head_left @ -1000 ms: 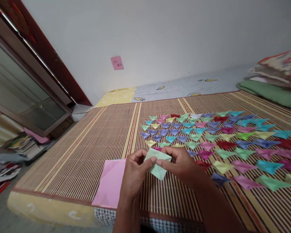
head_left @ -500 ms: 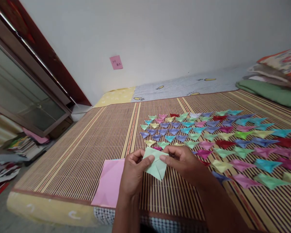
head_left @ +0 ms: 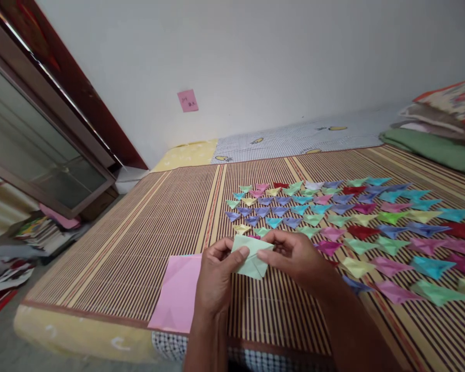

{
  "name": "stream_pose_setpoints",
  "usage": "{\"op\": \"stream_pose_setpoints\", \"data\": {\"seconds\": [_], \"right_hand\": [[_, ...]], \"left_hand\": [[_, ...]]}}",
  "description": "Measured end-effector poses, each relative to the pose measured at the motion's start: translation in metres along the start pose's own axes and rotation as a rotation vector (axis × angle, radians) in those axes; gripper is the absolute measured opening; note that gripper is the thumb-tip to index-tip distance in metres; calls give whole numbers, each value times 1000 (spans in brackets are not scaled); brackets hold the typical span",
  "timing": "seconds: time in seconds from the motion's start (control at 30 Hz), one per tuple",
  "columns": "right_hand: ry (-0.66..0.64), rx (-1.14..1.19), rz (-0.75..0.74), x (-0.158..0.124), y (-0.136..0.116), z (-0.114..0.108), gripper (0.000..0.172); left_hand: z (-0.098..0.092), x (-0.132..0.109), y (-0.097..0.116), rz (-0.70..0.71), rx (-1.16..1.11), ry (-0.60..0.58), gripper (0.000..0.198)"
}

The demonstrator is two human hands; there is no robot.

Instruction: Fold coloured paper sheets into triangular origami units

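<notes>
A folded light green paper (head_left: 251, 262) is held up between both hands over the striped mat. My left hand (head_left: 219, 271) pinches its left side, thumb on the front face and fingers behind. On the right edge, my right hand (head_left: 292, 256) grips the same paper between thumb and fingers. Fold lines and overlapping flaps show on its lower part. Left of my left wrist lies a stack of pink paper sheets (head_left: 174, 292), partly covered by the forearm. Beyond and to the right of my hands are rows of small folded paper pieces (head_left: 362, 232) in many colours.
The striped mat (head_left: 132, 232) covers a bed with a yellow and checked cloth at its edges. Pillows and a green folded cloth (head_left: 422, 147) lie at the far right. A pink note (head_left: 188, 101) is on the wall. Books (head_left: 42, 232) sit beside a cabinet at left.
The green paper's lower part has tilted or folded upward, so its bottom corner hangs less low. Both hands keep their hold, and the view has shifted slightly.
</notes>
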State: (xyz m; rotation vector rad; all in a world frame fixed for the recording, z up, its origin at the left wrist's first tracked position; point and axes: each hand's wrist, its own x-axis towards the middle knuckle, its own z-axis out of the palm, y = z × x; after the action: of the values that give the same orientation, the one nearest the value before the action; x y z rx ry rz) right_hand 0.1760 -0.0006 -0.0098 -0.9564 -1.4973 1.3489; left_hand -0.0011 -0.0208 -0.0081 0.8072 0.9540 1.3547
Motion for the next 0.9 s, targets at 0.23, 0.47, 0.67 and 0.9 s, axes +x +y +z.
{"op": "stream_pose_setpoints", "data": {"seconds": [0.23, 0.47, 0.67, 0.9], "right_hand": [[-52, -18, 19, 1, -3, 8, 20], [-89, 112, 62, -1, -3, 4, 19], [-63, 182, 96, 0, -3, 7, 22], [-55, 149, 73, 1, -4, 9, 19]], "left_hand": [[4, -3, -3, -10, 26, -28, 30], [6, -3, -2, 2, 32, -9, 28], [10, -4, 4, 191, 97, 76, 29], [8, -7, 7, 291, 170, 40, 16]]}}
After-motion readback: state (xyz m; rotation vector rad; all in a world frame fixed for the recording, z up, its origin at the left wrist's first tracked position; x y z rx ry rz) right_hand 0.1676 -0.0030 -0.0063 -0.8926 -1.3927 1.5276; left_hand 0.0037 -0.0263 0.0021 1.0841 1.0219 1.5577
